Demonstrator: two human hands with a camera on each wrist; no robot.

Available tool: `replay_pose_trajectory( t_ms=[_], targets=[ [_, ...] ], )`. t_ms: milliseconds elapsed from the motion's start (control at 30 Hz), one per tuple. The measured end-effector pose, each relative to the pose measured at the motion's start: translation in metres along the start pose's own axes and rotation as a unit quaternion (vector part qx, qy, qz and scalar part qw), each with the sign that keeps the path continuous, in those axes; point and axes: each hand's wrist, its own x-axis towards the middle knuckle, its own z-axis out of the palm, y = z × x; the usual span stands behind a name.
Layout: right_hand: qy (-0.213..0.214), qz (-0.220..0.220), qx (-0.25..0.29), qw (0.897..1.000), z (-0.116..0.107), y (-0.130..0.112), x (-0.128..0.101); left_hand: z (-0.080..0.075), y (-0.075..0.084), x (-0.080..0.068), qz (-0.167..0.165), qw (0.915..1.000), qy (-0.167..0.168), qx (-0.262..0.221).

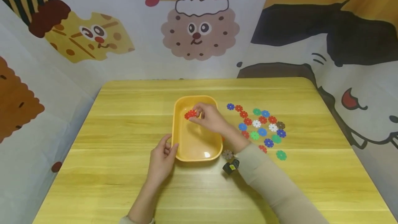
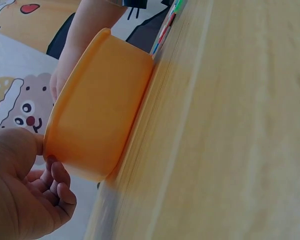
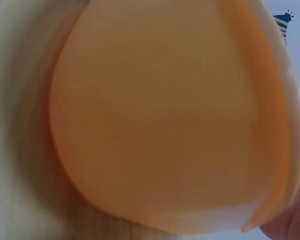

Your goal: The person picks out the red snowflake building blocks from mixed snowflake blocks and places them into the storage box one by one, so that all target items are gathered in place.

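A yellow plastic tray [image 1: 199, 148] stands on the table in the head view. My left hand [image 1: 162, 156] grips its left rim, thumb at the edge and fingers curled outside the wall, as the left wrist view also shows. Over the tray's far half, my right hand [image 1: 211, 117] pinches a red snowflake disc [image 1: 190, 114] between thumb and fingers. The red there looks like overlapping discs; whether one lies on the tray floor I cannot tell. The tray wall [image 3: 160, 120] fills most of the right wrist view, hiding that hand.
Loose snowflake discs in red, blue, green, white and brown, among them a green disc [image 1: 281, 155], lie right of the tray. A grey disc [image 1: 227, 154] and a small black device [image 1: 231, 166] are by the right wrist. A patterned cloth [image 1: 143, 44] hangs behind the table [image 1: 124, 120].
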Motion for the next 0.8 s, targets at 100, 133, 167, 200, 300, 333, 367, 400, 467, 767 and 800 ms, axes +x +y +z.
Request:
replay_pose_trajectory(
  t_ms=[100, 133, 167, 200, 300, 333, 367, 400, 467, 767, 800],
  targets=[
    [-0.013, 0.01, -0.001, 1.0, 0.003, -0.002, 0.004, 0.0, 0.0, 0.0, 0.001, 1.0, -0.003, -0.002],
    [-0.016, 0.009, -0.004, 1.0, 0.005, -0.002, 0.005, 0.0, 0.0, 0.0, 0.001, 1.0, -0.004, -0.003],
    [-0.02, 0.008, -0.007, 1.0, 0.006, -0.002, 0.007, 0.0, 0.0, 0.0, 0.0, 1.0, -0.005, -0.003],
    [-0.023, 0.007, -0.011, 1.0, 0.008, -0.001, 0.008, -0.001, 0.0, 0.0, 0.0, 1.0, -0.005, -0.005],
    [-0.032, 0.008, -0.023, 0.999, 0.012, 0.001, 0.012, -0.001, -0.001, 0.0, -0.001, 1.0, -0.007, -0.007],
    [-0.035, 0.011, -0.028, 0.999, 0.014, 0.001, 0.013, -0.001, -0.001, 0.0, -0.001, 1.0, -0.006, -0.007],
    [-0.037, 0.014, -0.03, 0.999, 0.015, 0.002, 0.014, -0.001, -0.001, 0.0, 0.0, 1.0, -0.006, -0.008],
    [-0.04, 0.019, -0.032, 0.999, 0.016, 0.002, 0.015, -0.001, -0.001, 0.0, 0.0, 0.9999, -0.005, -0.009],
    [-0.049, 0.032, -0.037, 0.998, 0.018, 0.003, 0.016, -0.001, -0.001, 0.0, -0.001, 0.9999, -0.004, -0.01],
    [-0.107, 0.065, -0.077, 0.989, 0.024, 0.004, 0.017, -0.001, 0.0, 0.0, -0.012, 0.9999, -0.004, -0.011],
    [-0.108, 0.065, -0.08, 0.989, 0.025, 0.004, 0.018, -0.001, 0.0, 0.0, -0.011, 0.9999, -0.005, -0.012]
  ],
)
